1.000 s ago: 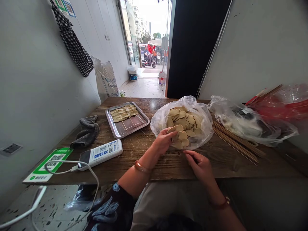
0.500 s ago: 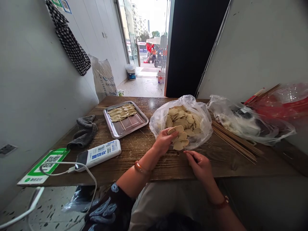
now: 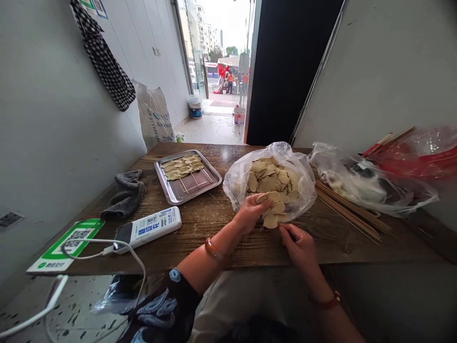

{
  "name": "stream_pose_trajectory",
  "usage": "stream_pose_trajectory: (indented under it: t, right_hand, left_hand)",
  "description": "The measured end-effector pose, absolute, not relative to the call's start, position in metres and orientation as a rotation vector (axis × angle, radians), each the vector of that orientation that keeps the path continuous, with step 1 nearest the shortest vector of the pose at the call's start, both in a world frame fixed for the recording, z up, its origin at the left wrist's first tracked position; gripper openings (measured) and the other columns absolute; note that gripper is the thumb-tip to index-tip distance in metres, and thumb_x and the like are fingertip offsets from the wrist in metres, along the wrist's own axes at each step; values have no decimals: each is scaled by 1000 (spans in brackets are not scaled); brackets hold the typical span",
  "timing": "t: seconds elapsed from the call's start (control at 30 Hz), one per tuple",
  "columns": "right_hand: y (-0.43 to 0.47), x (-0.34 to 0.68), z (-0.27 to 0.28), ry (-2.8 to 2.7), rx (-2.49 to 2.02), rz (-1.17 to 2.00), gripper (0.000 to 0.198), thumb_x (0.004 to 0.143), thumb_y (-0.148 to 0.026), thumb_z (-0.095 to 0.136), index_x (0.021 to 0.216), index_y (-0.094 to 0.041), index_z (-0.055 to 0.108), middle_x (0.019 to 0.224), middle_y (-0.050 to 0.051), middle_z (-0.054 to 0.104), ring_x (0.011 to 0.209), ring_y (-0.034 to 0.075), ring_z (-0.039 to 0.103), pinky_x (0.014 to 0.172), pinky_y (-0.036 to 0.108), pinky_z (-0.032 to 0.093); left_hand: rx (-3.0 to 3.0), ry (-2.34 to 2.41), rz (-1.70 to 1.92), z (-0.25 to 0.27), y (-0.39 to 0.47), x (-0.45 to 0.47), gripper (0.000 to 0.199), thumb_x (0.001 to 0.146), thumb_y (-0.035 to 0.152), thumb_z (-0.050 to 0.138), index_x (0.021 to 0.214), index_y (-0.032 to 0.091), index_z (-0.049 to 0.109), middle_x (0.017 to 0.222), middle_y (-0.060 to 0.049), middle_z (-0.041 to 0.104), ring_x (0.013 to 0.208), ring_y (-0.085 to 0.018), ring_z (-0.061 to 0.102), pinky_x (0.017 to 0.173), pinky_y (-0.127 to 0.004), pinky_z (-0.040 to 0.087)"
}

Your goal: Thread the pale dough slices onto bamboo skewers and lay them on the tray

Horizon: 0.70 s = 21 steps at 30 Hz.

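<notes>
My left hand (image 3: 252,214) is closed on several thin tan oval slices (image 3: 273,208), which overlap in a row at the near edge of the plastic bag. My right hand (image 3: 297,242) pinches a thin wooden skewer (image 3: 279,225) at the lowest slice; most of the skewer is hidden by the slices and fingers. Behind both hands, a clear plastic bag (image 3: 233,183) lies open, heaped with more loose slices (image 3: 269,176). To the left, a metal tray (image 3: 174,194) bears skewered slices (image 3: 182,166) laid side by side, their bare sticks pointing toward me.
Bare skewers (image 3: 352,212) lie right of the bag, beside crumpled plastic (image 3: 378,186). A grey cloth (image 3: 124,195), a white power bank (image 3: 153,224) with its cable (image 3: 137,262), and a green QR-code card (image 3: 67,245) occupy the table's left side. A doorway opens beyond the table.
Both hands have shifted slightly right, and the left has come a little nearer to me with the slices. My right fingertips are now closer to the lowest slice, with less skewer showing between.
</notes>
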State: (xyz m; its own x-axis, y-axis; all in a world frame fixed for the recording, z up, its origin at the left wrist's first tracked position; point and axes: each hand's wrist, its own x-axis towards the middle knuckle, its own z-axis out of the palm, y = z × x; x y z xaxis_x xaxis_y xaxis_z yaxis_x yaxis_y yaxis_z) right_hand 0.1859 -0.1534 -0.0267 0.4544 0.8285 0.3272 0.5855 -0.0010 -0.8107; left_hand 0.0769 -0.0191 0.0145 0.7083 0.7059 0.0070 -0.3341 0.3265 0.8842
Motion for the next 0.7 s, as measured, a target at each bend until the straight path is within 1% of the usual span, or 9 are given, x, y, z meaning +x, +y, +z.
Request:
stream_pose_trajectory:
  t: [0.1, 0.2, 0.3, 0.4, 0.47, 0.53, 0.6, 0.63, 0.7]
  right_hand:
    - [-154, 186, -27, -1212, -1685, 307, 35, 89, -44, 51, 87, -17, 73, 61, 0, 60, 59, 15, 54, 58, 24, 42]
    - [-156, 185, -26, -1130, -1679, 325, 33, 87, -44, 54, 87, -17, 73, 60, 0, 58, 58, 15, 54, 55, 24, 41]
    - [-160, 183, -26, -955, -1668, 318, 33, 86, -45, 57, 90, -16, 72, 58, -2, 54, 55, 14, 50, 54, 24, 40]
    - [-162, 182, -26, -769, -1616, 301, 34, 87, -46, 57, 94, -15, 70, 59, -3, 51, 53, 12, 46, 50, 23, 37]
    - [-163, 181, -25, -707, -1584, 288, 36, 86, -47, 57, 94, -14, 69, 59, -3, 49, 53, 12, 45, 49, 23, 36]
    - [-163, 180, -25, -702, -1575, 281, 37, 86, -47, 57, 93, -13, 69, 59, -3, 49, 53, 12, 45, 50, 23, 36]
    - [-162, 180, -23, -718, -1584, 291, 37, 86, -47, 57, 92, -13, 70, 59, -2, 50, 54, 12, 46, 49, 23, 36]
    - [-162, 180, -23, -725, -1587, 294, 37, 86, -47, 57, 92, -13, 70, 59, -2, 50, 54, 12, 46, 48, 22, 36]
    - [-162, 180, -22, -737, -1590, 293, 37, 85, -48, 57, 91, -14, 71, 59, -2, 51, 53, 12, 46, 47, 22, 36]
  left_hand:
    - [1031, 390, 678, 16, -20, 77, 42, 60, 44, 82, 80, 10, 67, 74, -5, 67, 63, -12, 58, 59, -23, 44]
    - [1051, 399, 663, 24, -16, 72, 46, 63, 45, 80, 93, 11, 68, 80, -5, 68, 66, -12, 60, 61, -23, 45]
    - [1036, 448, 803, 30, -5, 65, 49, 66, 46, 78, 101, 13, 65, 88, -7, 70, 72, -13, 63, 68, -26, 48]
    - [1070, 506, 983, 29, 10, 59, 44, 70, 47, 74, 97, 13, 65, 89, -9, 70, 76, -16, 65, 74, -30, 50]
    - [1173, 569, 1054, 24, 18, 58, 36, 73, 42, 72, 93, 13, 66, 84, -7, 69, 75, -16, 65, 74, -31, 50]
    - [1363, 661, 1083, 19, 24, 59, 25, 74, 34, 69, 89, 14, 68, 80, -6, 69, 75, -17, 64, 75, -31, 50]
    - [1612, 752, 1098, 15, 25, 60, 14, 74, 24, 66, 85, 17, 71, 81, -6, 69, 78, -19, 62, 80, -32, 48]
    - [1747, 784, 1100, 14, 25, 61, 13, 74, 20, 64, 85, 18, 72, 84, -6, 69, 82, -19, 62, 83, -33, 47]
    - [2006, 816, 1069, 12, 23, 63, 19, 75, 15, 60, 87, 21, 72, 93, -6, 68, 91, -21, 61, 90, -34, 45]
